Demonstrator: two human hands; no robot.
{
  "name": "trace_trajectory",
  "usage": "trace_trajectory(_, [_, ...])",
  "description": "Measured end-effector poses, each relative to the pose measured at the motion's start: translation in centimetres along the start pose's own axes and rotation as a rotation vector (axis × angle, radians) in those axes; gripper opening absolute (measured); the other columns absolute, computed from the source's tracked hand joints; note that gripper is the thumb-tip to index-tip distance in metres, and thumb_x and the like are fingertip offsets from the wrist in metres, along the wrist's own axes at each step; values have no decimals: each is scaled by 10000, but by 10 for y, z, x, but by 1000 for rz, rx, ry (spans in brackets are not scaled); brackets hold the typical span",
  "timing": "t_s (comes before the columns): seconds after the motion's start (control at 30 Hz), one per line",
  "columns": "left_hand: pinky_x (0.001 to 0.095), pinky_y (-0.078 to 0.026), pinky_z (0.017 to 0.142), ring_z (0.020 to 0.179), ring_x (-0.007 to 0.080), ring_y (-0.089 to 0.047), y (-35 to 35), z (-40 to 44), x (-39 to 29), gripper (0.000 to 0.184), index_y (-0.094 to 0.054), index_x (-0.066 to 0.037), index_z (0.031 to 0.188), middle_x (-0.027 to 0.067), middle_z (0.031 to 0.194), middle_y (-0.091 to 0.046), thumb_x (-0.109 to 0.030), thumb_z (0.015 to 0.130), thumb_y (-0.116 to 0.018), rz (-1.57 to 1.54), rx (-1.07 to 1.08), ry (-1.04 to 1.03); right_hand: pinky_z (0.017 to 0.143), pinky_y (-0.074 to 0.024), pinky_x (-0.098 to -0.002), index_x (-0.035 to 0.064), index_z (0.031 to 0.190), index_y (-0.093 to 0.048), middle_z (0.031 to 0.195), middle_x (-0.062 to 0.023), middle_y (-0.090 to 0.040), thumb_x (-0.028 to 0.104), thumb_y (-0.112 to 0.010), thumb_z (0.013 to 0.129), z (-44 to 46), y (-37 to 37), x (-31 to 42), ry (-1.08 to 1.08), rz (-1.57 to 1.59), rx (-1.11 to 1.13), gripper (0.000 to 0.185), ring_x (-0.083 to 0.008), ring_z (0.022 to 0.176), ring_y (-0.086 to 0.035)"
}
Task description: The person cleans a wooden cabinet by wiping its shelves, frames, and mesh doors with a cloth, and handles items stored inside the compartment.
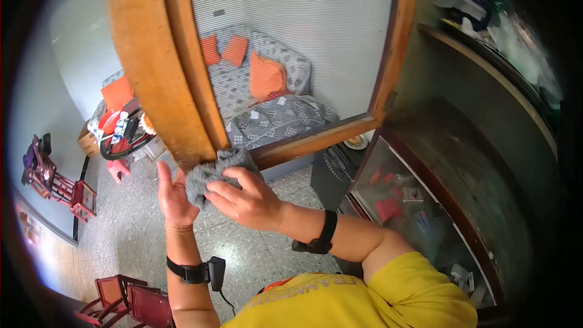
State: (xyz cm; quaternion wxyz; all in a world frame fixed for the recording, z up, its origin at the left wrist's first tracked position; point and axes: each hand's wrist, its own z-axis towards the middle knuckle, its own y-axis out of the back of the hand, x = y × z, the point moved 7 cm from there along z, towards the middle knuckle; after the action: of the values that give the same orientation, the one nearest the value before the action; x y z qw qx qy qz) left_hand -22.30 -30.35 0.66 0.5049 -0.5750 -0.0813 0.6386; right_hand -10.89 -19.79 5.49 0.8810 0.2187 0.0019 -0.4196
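Note:
A fluffy grey cloth (203,177) is bunched in my right hand (246,200), whose fingers curl over it. It lies against the lower corner of a wooden frame (167,85) with a ribbed see-through panel. My left hand (176,197) is raised at the left of the cloth, palm up, with the thumb and fingers spread. The cloth's left edge comes close to the left palm; whether they touch is hard to tell. Black straps circle both forearms.
Behind the panel is a patterned sofa (297,67) with orange cushions. A glass-fronted cabinet (425,182) stands at the right, below a loaded shelf (498,73). A dark box (331,176) is beside it. Red wooden chairs (149,304) are at the lower left.

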Motion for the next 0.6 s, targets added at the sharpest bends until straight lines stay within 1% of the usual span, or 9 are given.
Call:
trace_trajectory(0.03, [367,-372,972,1118,268,-504,-15,-3,0,658,-439,-3,1267,123,1241,-519,-540,924,-275,-35,-59,-17,783,-469,-326,58,883,-668,1048,-25,-538,131,-604,704,-8,2,-2,-32,56,28,203,-263,944,-480])
trace_trajectory(0.1, [368,-369,968,1137,253,-487,10,-5,2,611,-434,-24,1277,109,1257,-507,-509,933,-295,115,-85,-72,770,-482,-324,59,896,-669,1048,-28,-538,127,-608,704,-7,12,-1,-55,65,26,213,-265,947,-483])
trace_trajectory(0.17, [364,-339,989,1169,235,-457,-11,-8,-3,555,-407,-46,1300,82,1292,-477,-463,946,-312,224,-9,-186,764,-491,-326,64,911,-670,1047,-29,-538,128,-609,705,-4,22,-5,-79,43,28,224,-265,952,-485])
trace_trajectory(0.23, [366,-278,1031,1201,192,-426,-24,-5,1,477,-386,-103,1320,27,1328,-446,-392,941,-398,75,120,-153,750,-486,-324,74,932,-669,1051,-34,-538,136,-603,716,-16,40,-26,-141,-70,22,234,-261,953,-483])
trace_trajectory(0.3, [389,-267,1042,1258,193,-367,-33,-5,0,497,-354,-115,1346,19,1357,-414,-406,944,-375,109,157,-153,787,-450,-342,87,957,-662,1049,-39,-542,127,-607,715,-31,65,-56,-209,-253,56,252,-271,942,-478])
trace_trajectory(0.33, [389,-267,1042,1258,193,-367,-31,-3,2,497,-354,-115,1346,19,1357,-414,-406,944,-375,101,159,-147,821,-427,-358,88,961,-654,1041,-41,-548,118,-621,690,-37,85,-75,-321,-325,33,274,-276,935,-476])
trace_trajectory(0.37, [391,-267,1043,1258,191,-369,-26,-2,1,498,-356,-115,1345,21,1358,-413,-406,942,-380,90,155,-153,733,-470,-316,95,961,-628,1033,-20,-525,92,-614,686,-43,101,-91,-367,-468,40,275,-275,950,-472])
trace_trajectory(0.47, [394,-269,1043,1253,189,-378,-25,-4,2,499,-360,-112,1341,23,1354,-418,-406,938,-390,86,150,-152,749,-479,-353,118,955,-622,1062,-11,-539,71,-655,623,-67,142,-132,-532,-619,77,336,-292,967,-473])
trace_trajectory(0.6, [396,-270,1042,1246,190,-385,-25,-8,1,499,-365,-118,1338,22,1345,-428,-410,935,-396,90,141,-171,763,-471,-358,114,952,-626,1036,-16,-538,66,-663,638,-76,175,-148,-689,-673,86,320,-293,970,-470])
